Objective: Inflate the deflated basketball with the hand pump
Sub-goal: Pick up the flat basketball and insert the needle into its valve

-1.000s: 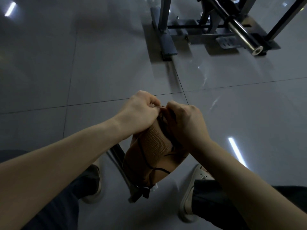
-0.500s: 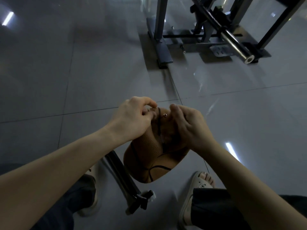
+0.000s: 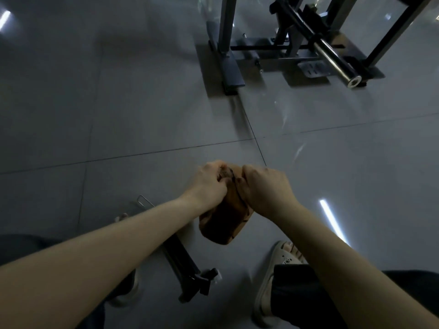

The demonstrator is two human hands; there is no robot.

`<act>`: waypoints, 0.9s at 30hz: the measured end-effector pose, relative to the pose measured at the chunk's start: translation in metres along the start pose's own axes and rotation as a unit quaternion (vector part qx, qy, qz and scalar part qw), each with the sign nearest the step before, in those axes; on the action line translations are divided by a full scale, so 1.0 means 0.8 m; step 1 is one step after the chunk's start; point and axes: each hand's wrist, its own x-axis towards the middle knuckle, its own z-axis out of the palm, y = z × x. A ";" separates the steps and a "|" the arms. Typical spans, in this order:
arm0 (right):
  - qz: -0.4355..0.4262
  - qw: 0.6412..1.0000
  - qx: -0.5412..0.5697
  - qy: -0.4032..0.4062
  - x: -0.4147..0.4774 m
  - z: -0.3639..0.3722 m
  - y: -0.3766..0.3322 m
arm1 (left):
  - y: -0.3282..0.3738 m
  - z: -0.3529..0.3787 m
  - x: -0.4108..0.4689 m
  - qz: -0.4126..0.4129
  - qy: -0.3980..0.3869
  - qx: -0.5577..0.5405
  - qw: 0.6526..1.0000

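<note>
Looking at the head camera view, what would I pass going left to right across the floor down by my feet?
Hand pump → basketball → sandal → light streak on the tiles.

Floor (image 3: 142,103): glossy grey tiles.
Hand pump (image 3: 183,264): lying flat, nearer than the left hand (image 3: 209,184).
Rack (image 3: 231,72): base well beyond the right hand (image 3: 266,186).
Sandal (image 3: 283,257): nearer than the right hand.

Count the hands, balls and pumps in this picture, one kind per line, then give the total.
Hands: 2 (left hand, right hand)
Balls: 1 (the ball, gripped by both hands)
Pumps: 1 (the pump, lying on the floor)
Total: 4
</note>
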 end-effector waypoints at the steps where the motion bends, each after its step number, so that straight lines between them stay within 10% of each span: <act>1: 0.019 0.999 0.017 -0.040 0.001 0.012 0.000 | -0.013 0.017 0.002 -0.022 -0.008 -0.010 1.000; 10: 0.187 0.937 0.124 -0.269 -0.039 0.143 0.032 | -0.077 0.164 -0.028 -0.181 -0.026 -0.116 0.976; 17: 0.251 0.924 0.169 -0.234 -0.041 0.150 0.055 | -0.103 0.164 -0.017 -0.072 -0.024 0.016 0.997; 27: 0.096 0.980 0.032 -0.173 -0.050 0.144 0.041 | -0.144 0.155 0.032 0.029 -0.119 0.167 0.978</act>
